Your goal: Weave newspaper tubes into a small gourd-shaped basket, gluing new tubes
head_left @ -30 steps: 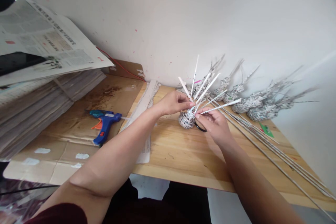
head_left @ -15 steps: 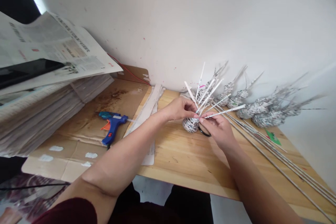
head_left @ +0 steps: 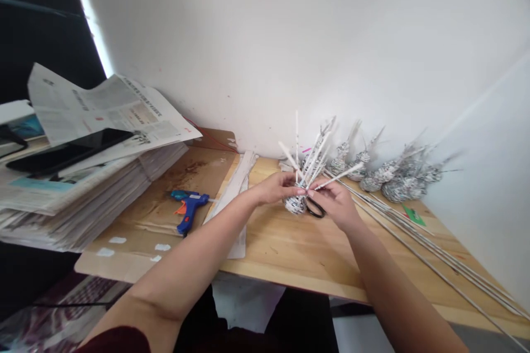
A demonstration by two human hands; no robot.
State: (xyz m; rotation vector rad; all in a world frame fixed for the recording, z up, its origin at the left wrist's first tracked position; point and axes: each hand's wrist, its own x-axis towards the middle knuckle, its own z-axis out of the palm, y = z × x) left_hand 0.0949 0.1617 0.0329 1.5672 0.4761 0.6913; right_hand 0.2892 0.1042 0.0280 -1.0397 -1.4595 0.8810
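Observation:
A small woven paper basket (head_left: 295, 204) stands on the wooden table (head_left: 298, 248), with several white paper tubes (head_left: 308, 157) fanning up from it. My left hand (head_left: 275, 187) pinches the tubes just above the weave. My right hand (head_left: 336, 202) pinches one tube that points to the right. Black scissors (head_left: 317, 209) lie on the table under my right hand, partly hidden.
Several finished woven pieces (head_left: 389, 176) line the wall at the right. Long paper rods (head_left: 434, 248) lie along the table's right side. A blue glue gun (head_left: 188, 209) rests on cardboard (head_left: 141, 215). A newspaper stack (head_left: 83, 176) with a dark tablet (head_left: 66, 150) fills the left.
The view has tilted up and pulled back, so everything sits lower and smaller. Both hands stay pinched on the tubes at the basket, the tubes now gathered more upright.

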